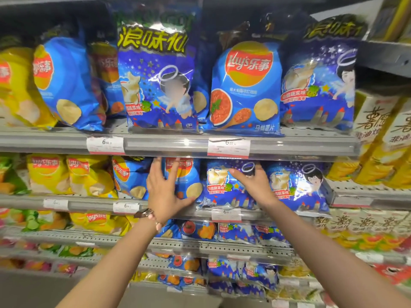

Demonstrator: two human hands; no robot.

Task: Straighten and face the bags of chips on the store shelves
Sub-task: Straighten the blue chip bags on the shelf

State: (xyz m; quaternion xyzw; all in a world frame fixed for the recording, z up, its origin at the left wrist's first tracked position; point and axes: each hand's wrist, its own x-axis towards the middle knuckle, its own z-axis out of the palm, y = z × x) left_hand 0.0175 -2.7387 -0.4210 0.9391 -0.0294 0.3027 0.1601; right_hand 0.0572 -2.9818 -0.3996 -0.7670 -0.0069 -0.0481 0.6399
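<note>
Your left hand (163, 187), spread wide, presses the blue Lay's bag (184, 178), right hand (255, 182) flat on the angel bag (224, 185); neighbouring bags still lean unfaced.

Saw white price tags in the clear shelf-edge strips: one marked 6.50 (105, 145) at upper left, another (228, 148) to its right with blurred print. Found three more on the strip below (55, 204) (125, 207) (226, 214). Noted tall yellow-and-white cartons (375, 127) with large black characters, upright at far right. Made out a perforated grey shelf deck (200, 243) lower down. Spotted a wristwatch (145, 213) and a beaded bracelet (158, 225) near centre.
</note>
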